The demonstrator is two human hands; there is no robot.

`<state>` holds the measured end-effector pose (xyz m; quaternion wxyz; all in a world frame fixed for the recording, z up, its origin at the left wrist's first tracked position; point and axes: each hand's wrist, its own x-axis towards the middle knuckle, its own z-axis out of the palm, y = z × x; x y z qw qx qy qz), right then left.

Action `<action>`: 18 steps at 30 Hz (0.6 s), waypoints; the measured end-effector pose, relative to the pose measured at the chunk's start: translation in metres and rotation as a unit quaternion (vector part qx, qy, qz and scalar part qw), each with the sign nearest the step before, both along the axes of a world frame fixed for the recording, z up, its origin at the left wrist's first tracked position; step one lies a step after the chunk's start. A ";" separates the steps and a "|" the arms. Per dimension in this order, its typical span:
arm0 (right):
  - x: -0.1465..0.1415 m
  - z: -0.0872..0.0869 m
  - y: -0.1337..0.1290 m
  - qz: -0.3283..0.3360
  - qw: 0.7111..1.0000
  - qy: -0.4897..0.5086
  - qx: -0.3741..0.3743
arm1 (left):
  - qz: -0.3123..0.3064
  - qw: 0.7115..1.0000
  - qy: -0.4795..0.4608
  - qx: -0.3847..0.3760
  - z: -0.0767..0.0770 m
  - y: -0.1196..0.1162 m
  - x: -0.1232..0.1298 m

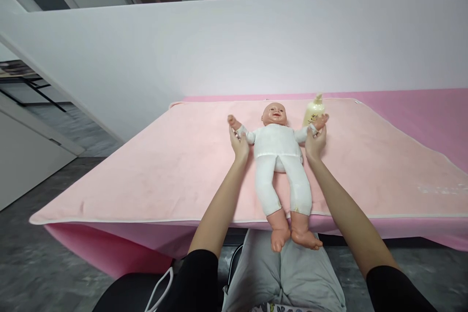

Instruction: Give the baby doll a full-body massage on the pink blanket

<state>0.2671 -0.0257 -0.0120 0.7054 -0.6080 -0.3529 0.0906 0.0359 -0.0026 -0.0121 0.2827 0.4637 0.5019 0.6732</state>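
Note:
A baby doll (276, 141) with a white cloth body lies on its back on a pink blanket (164, 165), its head toward the wall and its feet past the blanket's near edge. My left hand (239, 144) holds the doll's arm on the left side, around the wrist. On the right side, my right hand (315, 143) grips the other arm near its wrist. Both doll arms are spread outward and slightly up. Just behind the doll's right-side hand stands a pale yellow pump bottle (313, 109), partly hidden by it.
A white wall (234, 48) rises behind the table, with glass above it. Darker pink cloth (420, 117) shows at the right and hangs over the front edge. My legs in grey trousers are below the table edge, beside a black chair (127, 292).

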 end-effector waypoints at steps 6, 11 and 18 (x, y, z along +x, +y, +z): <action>0.018 -0.015 0.013 -0.060 0.966 0.243 -0.062 | 0.039 0.975 -0.206 -0.079 0.000 0.009 -0.012; 0.011 -0.004 0.006 -0.036 0.991 0.124 0.027 | 0.027 0.998 -0.054 -0.012 0.000 0.004 -0.006; -0.011 0.009 -0.009 0.088 0.982 -0.165 0.013 | -0.045 0.967 0.240 0.078 -0.002 -0.007 0.008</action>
